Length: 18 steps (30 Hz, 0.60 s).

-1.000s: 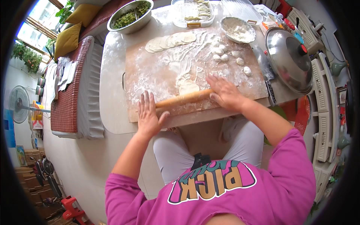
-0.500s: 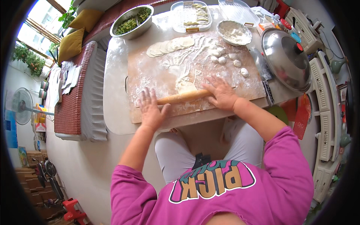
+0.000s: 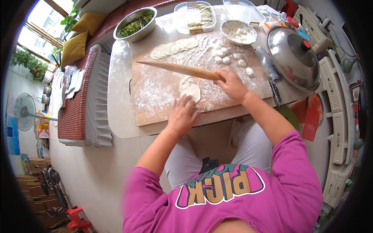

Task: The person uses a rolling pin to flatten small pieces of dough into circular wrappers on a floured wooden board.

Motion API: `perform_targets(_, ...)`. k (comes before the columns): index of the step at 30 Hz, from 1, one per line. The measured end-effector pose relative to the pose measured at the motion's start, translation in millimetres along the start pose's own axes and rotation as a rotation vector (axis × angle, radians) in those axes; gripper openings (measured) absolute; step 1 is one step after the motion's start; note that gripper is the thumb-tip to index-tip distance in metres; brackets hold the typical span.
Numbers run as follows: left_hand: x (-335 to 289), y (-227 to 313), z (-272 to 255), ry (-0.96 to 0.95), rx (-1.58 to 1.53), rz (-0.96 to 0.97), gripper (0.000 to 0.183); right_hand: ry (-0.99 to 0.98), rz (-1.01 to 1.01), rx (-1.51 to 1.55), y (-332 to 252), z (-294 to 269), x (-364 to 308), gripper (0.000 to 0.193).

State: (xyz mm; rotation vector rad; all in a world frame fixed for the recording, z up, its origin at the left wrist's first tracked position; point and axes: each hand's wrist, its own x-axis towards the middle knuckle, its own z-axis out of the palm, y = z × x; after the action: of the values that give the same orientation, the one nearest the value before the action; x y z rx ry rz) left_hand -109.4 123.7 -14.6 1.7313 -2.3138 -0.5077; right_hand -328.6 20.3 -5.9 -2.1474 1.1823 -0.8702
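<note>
My right hand (image 3: 232, 86) is closed round the right end of a wooden rolling pin (image 3: 176, 69). The pin is raised off the board, its tapered far end pointing left. Just below it, a thin round dough wrapper (image 3: 191, 92) lies on the floured wooden board (image 3: 155, 112). My left hand (image 3: 182, 115) reaches to the wrapper's near edge, fingers apart and slightly blurred, the tips at the dough. Several finished wrappers (image 3: 175, 47) overlap in a row at the back left of the board. Small dough pieces (image 3: 242, 63) are scattered at the right.
Behind the board stand a metal bowl of chopped greens (image 3: 136, 25), a plastic box of dumplings (image 3: 195, 17) and a bowl of flour (image 3: 239, 33). A cleaver (image 3: 274, 91) lies along the board's right edge, beside a large domed pan lid (image 3: 291, 58).
The rolling pin has gone from lying under both hands to being lifted in my right hand alone. My left hand has moved right to the dough wrapper, which now shows as a flat disc.
</note>
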Motion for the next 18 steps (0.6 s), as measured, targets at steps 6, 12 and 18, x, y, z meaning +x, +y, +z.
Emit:
perform_targets(6,-23,-47,0,0.408,0.236,-0.179,0.058,-0.361,-0.219,-0.288,3,2,-12,0.033)
perform_targets(12,24,-83,-37,0.205,0.131,-0.493,0.073,-0.385,-0.051,-0.514,-5,24,42,0.053)
perform_targets(18,-42,-55,-13,0.162,0.106,-0.299,0.07,-0.275,-0.244,-0.432,-2,11,-51,0.052)
